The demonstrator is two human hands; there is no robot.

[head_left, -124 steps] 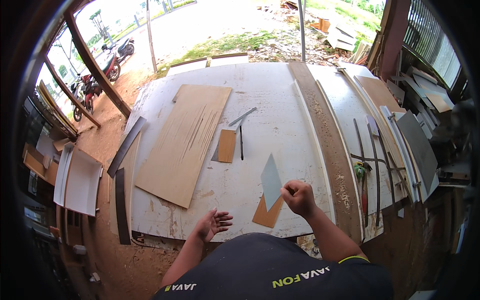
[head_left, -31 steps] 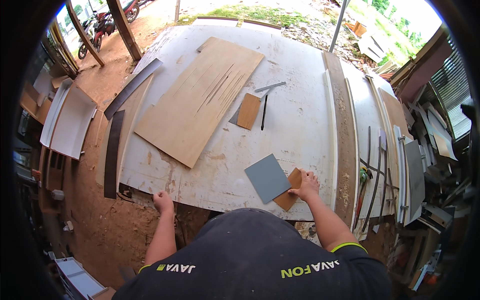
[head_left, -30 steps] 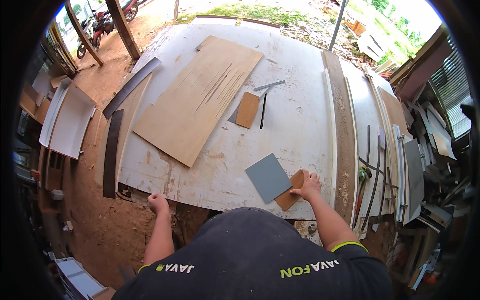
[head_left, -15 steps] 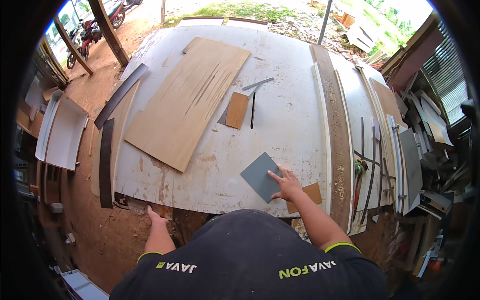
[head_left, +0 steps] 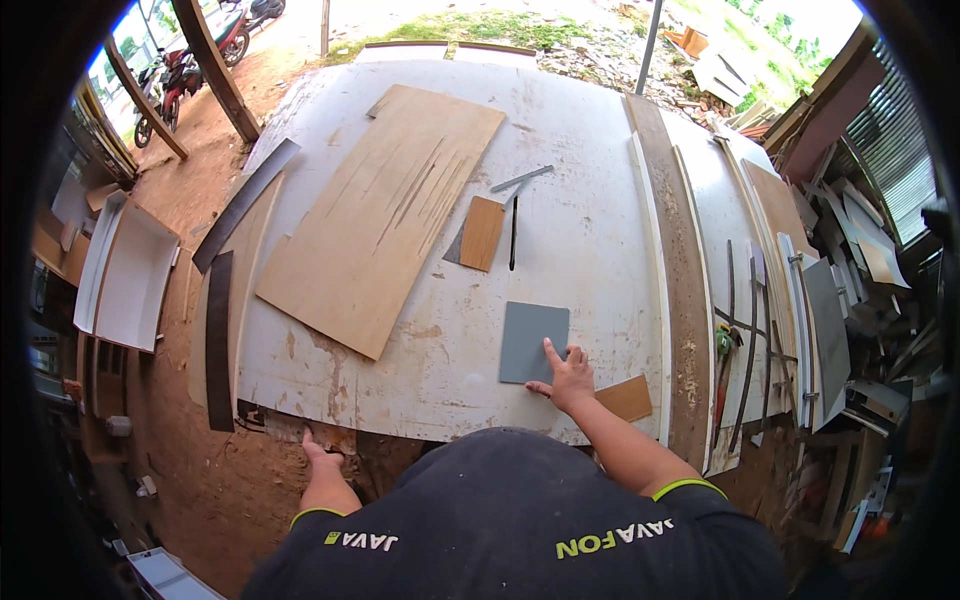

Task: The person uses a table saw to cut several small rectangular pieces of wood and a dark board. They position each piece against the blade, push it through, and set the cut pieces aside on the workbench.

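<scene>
My right hand (head_left: 568,378) rests with spread fingers on the lower right edge of a square grey panel (head_left: 533,335), which lies flat on the white tabletop (head_left: 455,385). Under and beside that wrist is a brown wood-grain piece (head_left: 627,398). My left hand (head_left: 322,460) is down at the table's near left edge, one digit pointing up toward the edge. Its other fingers are mostly hidden, so what it touches does not show. Beyond the grey panel, a narrow dark slit (head_left: 513,235) runs in the tabletop, next to another wood-grain piece (head_left: 482,235).
A large plywood sheet (head_left: 385,215) covers the table's left half. Thin grey strips (head_left: 522,180) lie near the slit. Dark curved strips (head_left: 220,340) line the left edge. A long brown board (head_left: 680,300) and a green tool (head_left: 724,342) are on the right. Motorbikes (head_left: 185,75) stand far left.
The grey panel has turned from a diamond angle to nearly square with the view, under my right hand. My left hand stays by the table edge. The whole view has shifted slightly.
</scene>
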